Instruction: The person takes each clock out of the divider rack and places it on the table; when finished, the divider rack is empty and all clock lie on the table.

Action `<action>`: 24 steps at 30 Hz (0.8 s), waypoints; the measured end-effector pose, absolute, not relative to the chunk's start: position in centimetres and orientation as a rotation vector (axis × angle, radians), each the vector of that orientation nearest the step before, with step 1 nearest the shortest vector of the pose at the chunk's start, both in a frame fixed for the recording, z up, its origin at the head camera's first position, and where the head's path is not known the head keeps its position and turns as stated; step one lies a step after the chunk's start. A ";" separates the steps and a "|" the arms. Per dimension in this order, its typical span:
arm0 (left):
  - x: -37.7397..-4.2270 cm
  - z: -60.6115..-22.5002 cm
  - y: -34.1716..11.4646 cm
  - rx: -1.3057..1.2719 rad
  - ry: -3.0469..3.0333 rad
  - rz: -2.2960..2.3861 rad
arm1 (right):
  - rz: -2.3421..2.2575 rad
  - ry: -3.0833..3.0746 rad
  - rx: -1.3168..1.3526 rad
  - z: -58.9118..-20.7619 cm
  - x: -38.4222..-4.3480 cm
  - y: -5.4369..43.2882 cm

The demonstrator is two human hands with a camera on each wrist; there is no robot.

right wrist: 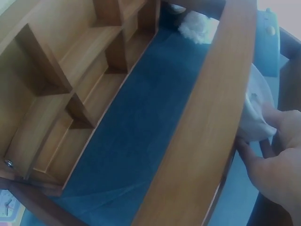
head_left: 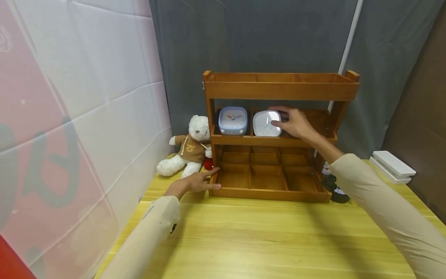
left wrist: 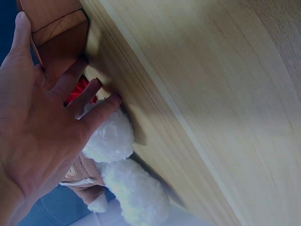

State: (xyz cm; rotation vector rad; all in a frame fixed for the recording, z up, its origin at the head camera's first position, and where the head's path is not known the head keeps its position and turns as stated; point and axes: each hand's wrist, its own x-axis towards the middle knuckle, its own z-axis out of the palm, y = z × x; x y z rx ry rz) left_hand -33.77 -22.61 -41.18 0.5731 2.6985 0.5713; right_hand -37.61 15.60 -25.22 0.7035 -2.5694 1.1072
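White, glossy, rounded-square clock [head_left: 262, 124]: at middle tier of brown wooden three-tier rack [head_left: 278, 91]; presumably light, stiff, slippery-faced, best taken by side rims. Right hand [head_left: 297, 123]: thumb and fingers pinch its right edge. Left hand [head_left: 198, 181]: fingers spread, touching rack's lower left corner. Clock's back hidden; dial indistinct.

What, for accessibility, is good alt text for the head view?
A right hand holds a white clock at the middle tier of a wooden shelf, beside a blue clock. The left hand rests at the shelf's left end near a teddy bear.
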 end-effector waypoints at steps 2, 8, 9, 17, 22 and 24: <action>-33.8 -41.2 -22.5 0.568 2.698 0.573 | 1.116 -2.518 0.709 -25.4 -37.4 15.7; -33.8 -41.1 -22.5 0.567 2.694 0.570 | 1.139 -2.364 0.700 -25.2 -36.6 15.8; -33.8 -41.1 -22.6 0.566 2.692 0.569 | 1.148 -2.347 0.697 -25.1 -36.5 15.9; -33.9 -41.4 -22.5 0.567 2.693 0.554 | 1.166 -2.311 0.705 -24.5 -34.9 16.6; -33.8 -41.3 -22.5 0.572 2.706 0.540 | 1.190 -2.299 0.717 -24.4 -33.7 17.1; -33.9 -41.2 -22.5 0.584 2.711 0.540 | 1.182 -2.296 0.709 -24.4 -33.1 17.3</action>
